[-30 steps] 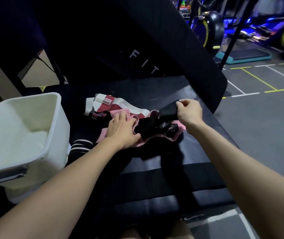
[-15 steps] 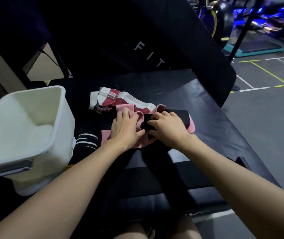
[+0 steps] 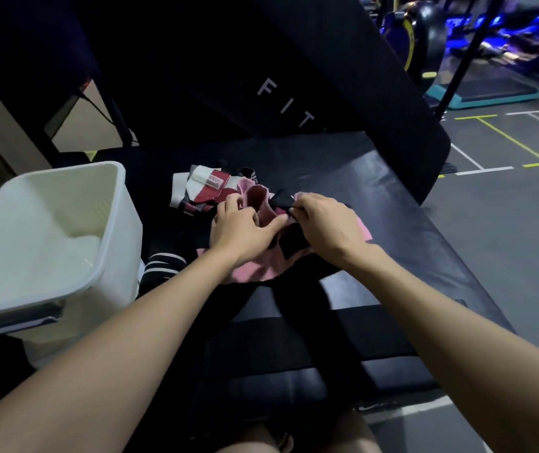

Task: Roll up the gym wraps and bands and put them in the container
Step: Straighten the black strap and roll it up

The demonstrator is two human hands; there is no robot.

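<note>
Pink wrap (image 3: 255,273) pinched by both hands (image 3: 245,227) (image 3: 323,223); roll tight, then bin (image 3: 111,204) at nine o'clock.

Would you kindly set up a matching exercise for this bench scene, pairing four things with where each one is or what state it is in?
Things:
1. white bin
2. pink wrap
3. red and white wrap
4. striped band

Places or states:
A. lying untouched just beyond the left hand
B. held by both hands, the right hand pinching its black strap
C. standing at the left edge of the bench
D. lying between the bin and the pink wrap, under the left forearm

Pairs: 1-C, 2-B, 3-A, 4-D
</note>
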